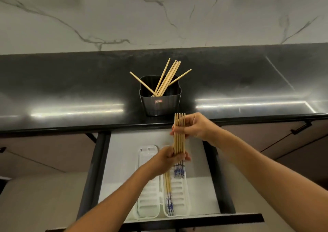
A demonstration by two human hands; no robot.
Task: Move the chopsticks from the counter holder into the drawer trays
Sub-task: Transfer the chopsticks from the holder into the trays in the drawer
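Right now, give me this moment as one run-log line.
left grip: chopstick bundle, lower end | right grip: bundle, upper end | bundle: above open drawer | right tray: laid chopsticks | holder: leaning chopsticks

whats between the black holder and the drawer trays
Head view: the counter edge and a chopstick bundle gripped by left hand and right hand.
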